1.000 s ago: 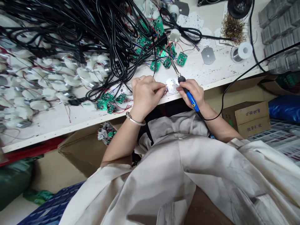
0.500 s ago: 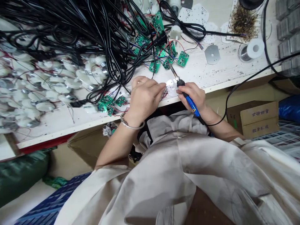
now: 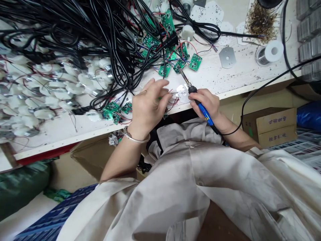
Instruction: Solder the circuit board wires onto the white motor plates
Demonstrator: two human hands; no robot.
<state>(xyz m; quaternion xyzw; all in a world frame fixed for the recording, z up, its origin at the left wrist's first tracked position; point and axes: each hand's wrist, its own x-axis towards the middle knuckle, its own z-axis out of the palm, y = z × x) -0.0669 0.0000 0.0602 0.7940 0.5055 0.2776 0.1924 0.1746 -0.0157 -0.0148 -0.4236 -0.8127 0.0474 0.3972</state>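
Note:
My right hand is closed round a blue-handled soldering iron, its tip pointing up and left over the bench. Just left of it a small white round plate with thin red wires lies at the bench's front edge. My left hand hovers left of the plate with its fingers loosely spread, touching the thin wires; whether it grips them I cannot make out. A silver bangle sits on that wrist.
A big tangle of black cables covers the bench's back left. White discs lie heaped at left, green circuit boards in the middle. A solder spool and a metal plate sit at right. Cardboard boxes stand below.
My left hand has drawn back left from the white plate and its fingers have opened out. The right hand and iron have stayed put.

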